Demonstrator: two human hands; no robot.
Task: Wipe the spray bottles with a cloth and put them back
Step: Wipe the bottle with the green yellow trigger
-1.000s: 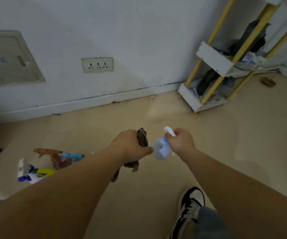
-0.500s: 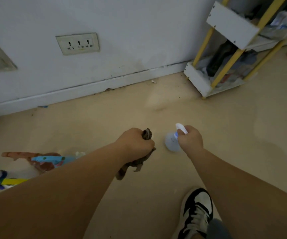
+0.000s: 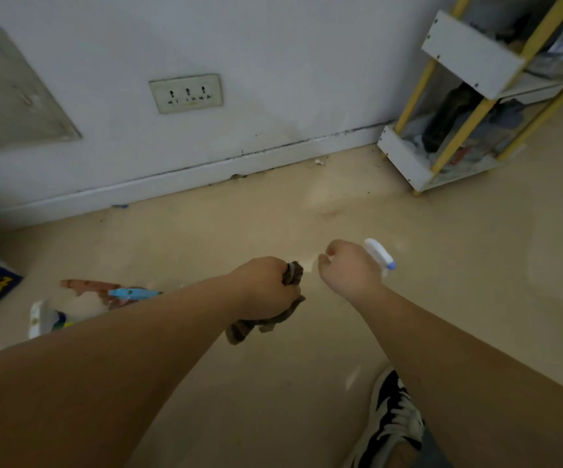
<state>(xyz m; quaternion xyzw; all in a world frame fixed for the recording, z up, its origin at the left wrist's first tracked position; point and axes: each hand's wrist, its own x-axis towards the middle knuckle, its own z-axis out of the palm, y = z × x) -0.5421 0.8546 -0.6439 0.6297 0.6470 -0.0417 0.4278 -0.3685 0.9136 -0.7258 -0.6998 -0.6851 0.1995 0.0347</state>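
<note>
Inside your right hand [image 3: 351,270], fingers curled at its neck, the spray bottle [image 3: 378,254] seems light, slick; left hand [image 3: 266,287] fists the soft cloth [image 3: 263,325].

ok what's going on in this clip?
A person is standing and looking down at the floor. Their left hand grips a brown cloth. Their right hand holds a spray bottle, and only its white trigger head shows past the fist. Cloth and bottle are close together, but I can't tell if they touch. More bottles lie on the floor to the left. A yellow-and-white shelf stands by the wall on the right.
</note>
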